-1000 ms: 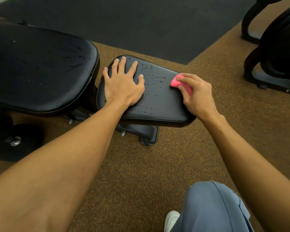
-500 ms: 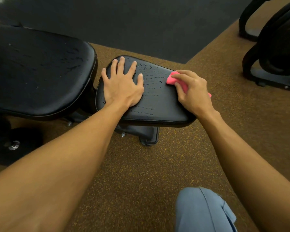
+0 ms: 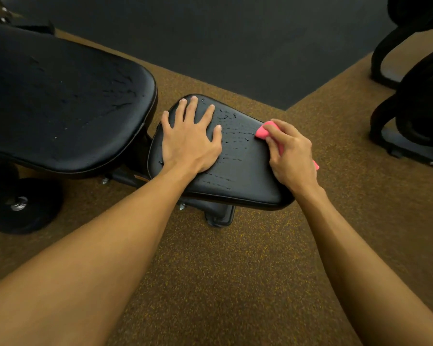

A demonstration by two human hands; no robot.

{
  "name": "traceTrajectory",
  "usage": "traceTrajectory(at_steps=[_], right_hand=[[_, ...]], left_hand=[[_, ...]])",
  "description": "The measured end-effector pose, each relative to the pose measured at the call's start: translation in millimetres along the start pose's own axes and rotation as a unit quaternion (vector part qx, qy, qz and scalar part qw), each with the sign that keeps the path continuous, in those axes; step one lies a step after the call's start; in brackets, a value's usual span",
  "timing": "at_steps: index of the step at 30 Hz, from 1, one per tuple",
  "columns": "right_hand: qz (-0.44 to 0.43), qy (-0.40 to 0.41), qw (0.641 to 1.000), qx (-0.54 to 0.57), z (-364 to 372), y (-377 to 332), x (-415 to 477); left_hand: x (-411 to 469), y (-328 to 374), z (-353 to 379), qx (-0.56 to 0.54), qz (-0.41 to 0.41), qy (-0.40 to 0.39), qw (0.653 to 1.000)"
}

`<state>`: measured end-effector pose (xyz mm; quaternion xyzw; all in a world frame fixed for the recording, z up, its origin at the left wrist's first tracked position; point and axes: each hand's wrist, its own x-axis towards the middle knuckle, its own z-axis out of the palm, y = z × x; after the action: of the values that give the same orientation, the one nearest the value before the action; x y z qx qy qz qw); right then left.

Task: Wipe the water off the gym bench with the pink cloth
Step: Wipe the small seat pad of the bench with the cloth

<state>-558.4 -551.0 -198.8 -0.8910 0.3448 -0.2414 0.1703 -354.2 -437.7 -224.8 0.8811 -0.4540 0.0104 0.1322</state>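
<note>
The gym bench has a small black seat pad (image 3: 240, 176) in the middle and a large black back pad (image 3: 60, 106) at the left. Water droplets (image 3: 233, 136) dot the seat pad between my hands, and more lie on the back pad. My left hand (image 3: 191, 143) presses flat on the seat pad's left half, fingers spread. My right hand (image 3: 291, 156) grips the pink cloth (image 3: 263, 132) against the pad's right edge; most of the cloth is hidden under the hand, with a pink corner showing past the knuckles.
Brown speckled floor (image 3: 235, 265) surrounds the bench, with a dark mat (image 3: 235, 46) beyond it. A black bench wheel (image 3: 20, 206) sits low at the left. Black curved machine frames (image 3: 410, 101) stand at the right. The bench's foot (image 3: 219, 216) sits under the seat pad.
My right hand has slid the pink cloth a little leftward onto the seat pad. My left hand stays pressed in place. The view has shifted and my knee has left the frame.
</note>
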Motion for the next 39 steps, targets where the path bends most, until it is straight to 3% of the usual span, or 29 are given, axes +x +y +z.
traceTrajectory(at_steps=[5, 12, 19, 27, 34, 39], right_hand=[[-0.033, -0.041, 0.998, 0.019, -1.0, -1.6, 19.9], [-0.154, -0.090, 0.982, 0.059, -7.7, 8.1, 2.3], [-0.090, -0.090, 0.990, 0.065, -10.1, 15.6, 33.6], [-0.195, -0.150, 0.966, 0.080, -14.3, 15.2, 7.6], [-0.060, -0.083, 0.994, 0.026, -12.7, 13.0, 22.1], [-0.082, -0.117, 0.990, 0.019, -4.1, -11.0, 26.6]], left_hand=[[-1.9, 1.8, 0.3, -0.009, -0.002, 0.016, 1.000], [-7.0, -4.6, -0.8, 0.001, -0.028, 0.038, 0.999], [-0.4, -4.6, -1.8, -0.005, -0.040, 0.052, 0.998], [-4.1, 1.7, 1.2, 0.007, -0.050, 0.044, 0.998], [-2.4, 5.6, -1.3, -0.005, -0.044, 0.033, 0.998], [-2.2, 3.6, -3.8, -0.002, -0.034, 0.024, 0.999]])
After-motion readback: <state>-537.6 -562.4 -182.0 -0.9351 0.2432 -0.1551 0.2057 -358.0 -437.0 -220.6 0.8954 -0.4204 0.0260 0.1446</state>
